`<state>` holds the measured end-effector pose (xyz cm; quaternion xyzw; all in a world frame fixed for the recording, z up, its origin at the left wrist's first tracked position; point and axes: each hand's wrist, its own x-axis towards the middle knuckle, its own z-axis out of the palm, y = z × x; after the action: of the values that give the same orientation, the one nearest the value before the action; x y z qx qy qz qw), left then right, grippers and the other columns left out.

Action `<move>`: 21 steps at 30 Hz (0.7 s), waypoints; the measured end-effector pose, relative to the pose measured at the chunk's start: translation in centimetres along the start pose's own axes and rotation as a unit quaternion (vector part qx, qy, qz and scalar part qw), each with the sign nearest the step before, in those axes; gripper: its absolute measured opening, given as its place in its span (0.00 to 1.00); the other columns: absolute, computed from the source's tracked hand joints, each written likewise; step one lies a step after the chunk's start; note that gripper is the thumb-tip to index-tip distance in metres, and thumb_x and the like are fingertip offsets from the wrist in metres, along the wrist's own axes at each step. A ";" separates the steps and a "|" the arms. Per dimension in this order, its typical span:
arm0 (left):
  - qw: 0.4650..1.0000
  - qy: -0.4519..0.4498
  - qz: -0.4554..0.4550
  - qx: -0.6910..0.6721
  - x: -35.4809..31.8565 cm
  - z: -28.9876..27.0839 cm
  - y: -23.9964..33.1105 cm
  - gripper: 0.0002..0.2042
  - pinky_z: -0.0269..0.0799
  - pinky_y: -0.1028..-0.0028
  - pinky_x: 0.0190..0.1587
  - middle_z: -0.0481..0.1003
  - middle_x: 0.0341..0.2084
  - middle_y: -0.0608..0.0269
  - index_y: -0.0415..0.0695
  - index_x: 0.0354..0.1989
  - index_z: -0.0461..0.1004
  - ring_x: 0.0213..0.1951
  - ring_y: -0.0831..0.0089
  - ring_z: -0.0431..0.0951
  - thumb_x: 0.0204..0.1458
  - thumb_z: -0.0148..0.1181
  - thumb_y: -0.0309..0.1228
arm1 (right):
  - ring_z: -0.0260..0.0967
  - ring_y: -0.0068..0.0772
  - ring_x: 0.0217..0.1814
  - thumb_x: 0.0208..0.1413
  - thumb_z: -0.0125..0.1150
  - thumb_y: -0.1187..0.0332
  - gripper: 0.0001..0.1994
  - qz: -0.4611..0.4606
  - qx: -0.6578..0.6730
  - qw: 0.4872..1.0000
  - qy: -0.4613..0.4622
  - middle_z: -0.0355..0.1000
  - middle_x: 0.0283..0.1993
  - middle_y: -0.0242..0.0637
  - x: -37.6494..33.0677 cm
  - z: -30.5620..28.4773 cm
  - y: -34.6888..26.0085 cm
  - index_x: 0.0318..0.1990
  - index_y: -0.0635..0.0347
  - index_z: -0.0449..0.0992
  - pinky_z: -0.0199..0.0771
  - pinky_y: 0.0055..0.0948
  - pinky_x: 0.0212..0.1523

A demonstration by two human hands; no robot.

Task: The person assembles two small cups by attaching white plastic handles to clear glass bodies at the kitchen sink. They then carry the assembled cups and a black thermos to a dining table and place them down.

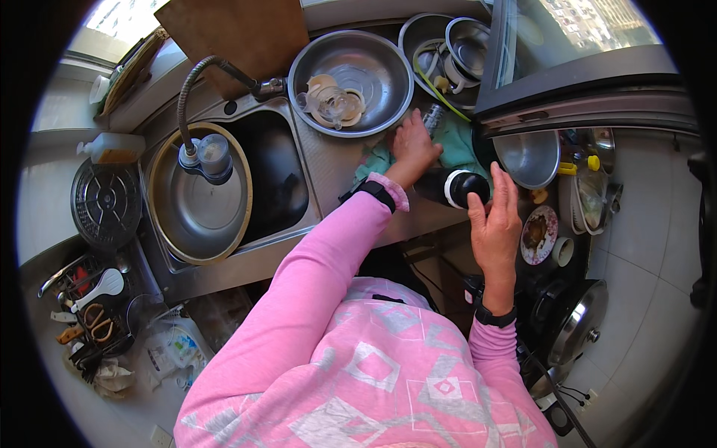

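Observation:
My left hand (415, 143) reaches over a green cloth (457, 142) on the counter, its fingers extended and a little apart. Close by its fingertips lies a small clear ridged piece (432, 117); whether they touch it I cannot tell. A dark cylindrical thing with a black rounded end and a white ring (467, 188) lies between my hands, partly over the cloth. Beside its black end my right hand (497, 220) is raised, fingers stretched and thumb out, holding nothing. Behind my left hand stands a steel basin (388, 67) with cream and clear plastic parts (334, 103) inside.
To the left, a large round basin (202, 216) sits in the sink under a flexible faucet (187, 112). More steel bowls (469, 46) stand at the back right, near an open window frame (575, 93). A patterned plate (539, 235) and a pot lid (575, 321) are at right.

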<state>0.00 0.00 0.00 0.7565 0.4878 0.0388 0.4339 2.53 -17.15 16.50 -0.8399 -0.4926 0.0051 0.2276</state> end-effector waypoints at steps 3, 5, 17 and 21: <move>0.990 0.044 0.085 -0.100 -1.4 -0.8 0.3 0.49 0.70 0.62 0.56 0.68 0.57 0.44 0.41 0.69 0.55 0.56 0.52 0.73 0.37 0.75 0.41 | 0.69 0.28 0.27 0.63 0.58 0.70 0.17 0.041 0.029 0.993 0.106 0.71 0.55 0.47 0.3 -1.3 -0.2 0.57 0.66 0.72 0.74 0.27 0.31; 0.974 0.061 0.139 -0.167 -3.1 -3.0 -1.4 0.46 0.72 0.64 0.54 0.71 0.55 0.47 0.40 0.68 0.57 0.53 0.56 0.75 0.39 0.74 0.40 | 0.70 0.27 0.28 0.62 0.57 0.74 0.12 0.043 0.063 0.981 0.177 0.74 0.49 0.45 -0.4 -1.8 -1.6 0.52 0.68 0.75 0.73 0.24 0.29; 0.754 -0.077 0.009 -0.652 -18.5 -16.7 -20.1 0.37 0.68 0.60 0.60 0.69 0.55 0.44 0.38 0.66 0.57 0.55 0.54 0.74 0.46 0.65 0.28 | 0.71 0.30 0.29 0.55 0.58 0.79 0.06 -0.002 0.304 0.953 -0.001 0.75 0.35 0.40 1.6 11.2 -12.0 0.40 0.65 0.78 0.72 0.25 0.31; 0.682 -0.080 -0.048 -0.725 -22.6 -20.7 -25.6 0.29 0.76 0.57 0.50 0.73 0.49 0.36 0.34 0.61 0.62 0.46 0.48 0.78 0.52 0.59 0.36 | 0.76 0.50 0.41 0.53 0.59 0.74 0.08 0.003 0.244 0.970 0.003 0.77 0.40 0.46 5.4 17.6 -12.3 0.40 0.63 0.78 0.76 0.41 0.43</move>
<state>-39.81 -0.83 3.31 0.1808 0.3064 0.2987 0.8856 -8.97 -0.93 6.67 -0.7603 -0.4735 0.1238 0.4271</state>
